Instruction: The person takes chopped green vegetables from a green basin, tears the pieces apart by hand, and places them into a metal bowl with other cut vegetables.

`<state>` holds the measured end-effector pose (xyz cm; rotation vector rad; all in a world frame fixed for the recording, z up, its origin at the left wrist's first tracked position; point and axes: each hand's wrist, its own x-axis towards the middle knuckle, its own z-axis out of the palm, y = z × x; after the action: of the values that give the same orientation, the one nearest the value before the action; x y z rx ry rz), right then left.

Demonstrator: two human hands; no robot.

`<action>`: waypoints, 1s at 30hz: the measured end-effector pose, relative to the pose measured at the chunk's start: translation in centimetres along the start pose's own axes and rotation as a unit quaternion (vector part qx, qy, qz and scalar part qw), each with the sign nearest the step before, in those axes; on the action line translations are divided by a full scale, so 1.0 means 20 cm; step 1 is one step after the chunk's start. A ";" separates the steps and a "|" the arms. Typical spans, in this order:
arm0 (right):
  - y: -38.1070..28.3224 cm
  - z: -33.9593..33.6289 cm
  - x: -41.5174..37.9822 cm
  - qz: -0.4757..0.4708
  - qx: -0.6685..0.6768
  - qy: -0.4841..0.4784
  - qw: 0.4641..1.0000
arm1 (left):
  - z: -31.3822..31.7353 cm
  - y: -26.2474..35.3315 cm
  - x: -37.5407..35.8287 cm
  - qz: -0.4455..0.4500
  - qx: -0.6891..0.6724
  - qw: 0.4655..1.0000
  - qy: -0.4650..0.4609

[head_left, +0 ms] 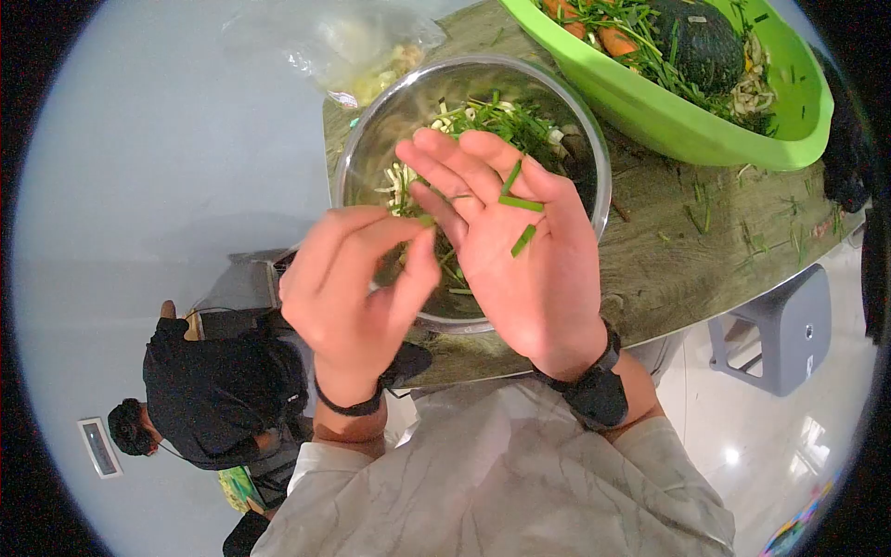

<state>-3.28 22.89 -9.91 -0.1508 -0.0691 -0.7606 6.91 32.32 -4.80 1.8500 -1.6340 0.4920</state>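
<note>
My right hand (529, 251) is held palm up over a steel bowl (601, 186), its fingers stretched out. Several short pieces of cut chive (522, 240) lie on that palm and near the thumb. Beside it, my left hand (357, 278) is closed in a pinch, with a small green chive piece (427, 221) between thumb and fingertips. Inside the bowl are chopped chives (506, 119) with white stem pieces; my hands hide part of them.
At the upper right a green basin (631, 107) holds carrots (614, 42), greens and a dark green pumpkin (696, 46). A plastic bag (371, 56) lies behind the bowl. Chive scraps litter the wooden table (650, 251). A grey stool (789, 330) stands right; a person in black (218, 390) is at left.
</note>
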 end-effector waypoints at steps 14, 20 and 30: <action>0.01 0.00 0.00 0.003 0.004 0.000 1.000 | 0.05 0.02 0.07 0.027 -0.096 0.992 -0.081; 0.00 -0.01 0.00 -0.003 -0.012 0.018 1.000 | 0.16 0.04 0.07 -0.001 -0.130 0.987 -0.098; 0.01 -0.01 0.01 -0.011 -0.009 -0.003 1.000 | 0.06 0.02 0.02 -0.032 -0.073 0.994 -0.077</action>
<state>-3.06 22.88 -10.13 -0.1699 -0.0687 -0.7828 6.47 31.14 -5.39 1.8623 -1.6582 0.2005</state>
